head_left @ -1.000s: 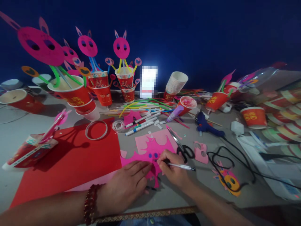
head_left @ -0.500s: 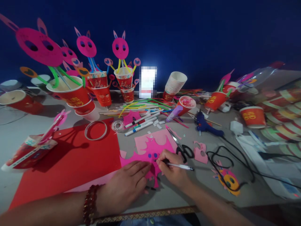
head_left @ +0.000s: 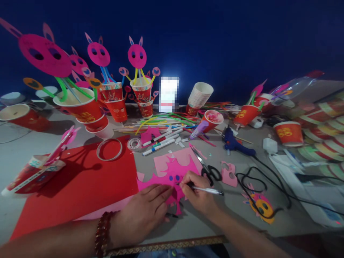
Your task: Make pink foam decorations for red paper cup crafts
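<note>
A magenta paper cutout (head_left: 163, 177) with two blue dots lies near the table's front edge. My left hand (head_left: 146, 208) rests flat on its lower left part, fingers stretched out. In my right hand (head_left: 199, 193) is a pen (head_left: 208, 190), its tip at the paper just below the dots. Beneath the cutout's upper part lies light pink paper (head_left: 159, 163). Black-handled scissors (head_left: 211, 172) lie just above my right hand. A dark, thin object shows partly beside my left fingertips; I cannot make out what it is.
Red paper (head_left: 80, 186) covers the left, with a tape ring (head_left: 98, 154) on it. Markers (head_left: 161, 145) lie beyond the cutout. A blue glue gun (head_left: 236, 145) and its black cord are at the right. Red cups (head_left: 91, 111) with pink paper figures stand at the back left.
The pen in my right hand has shifted very slightly to the right. My left hand stays in place on the paper.
</note>
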A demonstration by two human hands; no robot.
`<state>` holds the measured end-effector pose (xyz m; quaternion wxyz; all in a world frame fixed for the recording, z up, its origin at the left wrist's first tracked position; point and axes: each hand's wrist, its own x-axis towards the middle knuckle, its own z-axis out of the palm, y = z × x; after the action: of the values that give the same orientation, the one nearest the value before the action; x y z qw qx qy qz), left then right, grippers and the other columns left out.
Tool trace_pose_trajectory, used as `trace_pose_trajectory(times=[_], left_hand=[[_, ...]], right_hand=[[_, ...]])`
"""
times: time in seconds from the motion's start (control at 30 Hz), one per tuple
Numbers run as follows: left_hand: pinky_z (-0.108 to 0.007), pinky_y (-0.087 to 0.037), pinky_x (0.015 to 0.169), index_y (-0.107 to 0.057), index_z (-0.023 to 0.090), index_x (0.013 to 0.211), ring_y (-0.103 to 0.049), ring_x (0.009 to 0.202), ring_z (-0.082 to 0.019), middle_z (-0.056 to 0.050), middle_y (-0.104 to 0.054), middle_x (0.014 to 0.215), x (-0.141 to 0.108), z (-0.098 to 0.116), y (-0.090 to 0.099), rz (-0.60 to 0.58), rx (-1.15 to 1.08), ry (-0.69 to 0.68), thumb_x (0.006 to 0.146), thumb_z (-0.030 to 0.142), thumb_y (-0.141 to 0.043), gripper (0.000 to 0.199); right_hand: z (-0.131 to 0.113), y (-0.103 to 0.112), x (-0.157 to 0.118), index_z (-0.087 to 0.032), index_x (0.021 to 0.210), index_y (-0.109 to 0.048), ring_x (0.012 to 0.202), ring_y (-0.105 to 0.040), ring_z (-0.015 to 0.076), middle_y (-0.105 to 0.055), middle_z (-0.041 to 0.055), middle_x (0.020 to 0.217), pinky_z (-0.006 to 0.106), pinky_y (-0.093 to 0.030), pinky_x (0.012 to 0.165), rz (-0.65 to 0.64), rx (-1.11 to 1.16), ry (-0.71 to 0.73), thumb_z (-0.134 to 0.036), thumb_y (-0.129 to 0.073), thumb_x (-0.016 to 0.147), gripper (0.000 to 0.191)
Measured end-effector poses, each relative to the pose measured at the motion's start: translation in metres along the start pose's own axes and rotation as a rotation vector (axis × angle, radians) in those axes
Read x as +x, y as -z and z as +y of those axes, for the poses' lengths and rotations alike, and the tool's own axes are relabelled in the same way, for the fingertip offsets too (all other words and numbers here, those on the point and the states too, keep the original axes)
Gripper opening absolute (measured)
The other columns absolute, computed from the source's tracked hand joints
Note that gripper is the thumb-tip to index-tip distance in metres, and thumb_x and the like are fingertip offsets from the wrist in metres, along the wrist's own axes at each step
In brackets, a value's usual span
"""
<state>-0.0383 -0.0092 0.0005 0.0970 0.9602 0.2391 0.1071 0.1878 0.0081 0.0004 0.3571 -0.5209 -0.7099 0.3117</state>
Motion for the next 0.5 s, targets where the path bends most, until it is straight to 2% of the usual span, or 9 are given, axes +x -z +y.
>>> trace_pose_trajectory(times=[0.5], left_hand=[[-0.042,-0.041,0.112,-0.062,0.012,0.109,-0.045,0.134,-0.028,-0.013,-0.052,0.143,0.001,0.0003,0.0021,-0.006,0.003,-0.005,0.101,0.033,-0.047,0.027]], right_hand=[[-0.0006,-0.0001,0.0006,-0.022,0.063,-0.048,0.051,-0.047,0.012,-0.05,-0.0049,0.055,0.024,-0.036,0.053,-0.024,-0.001,-0.008,-0.014,-0.047,0.081,0.019]])
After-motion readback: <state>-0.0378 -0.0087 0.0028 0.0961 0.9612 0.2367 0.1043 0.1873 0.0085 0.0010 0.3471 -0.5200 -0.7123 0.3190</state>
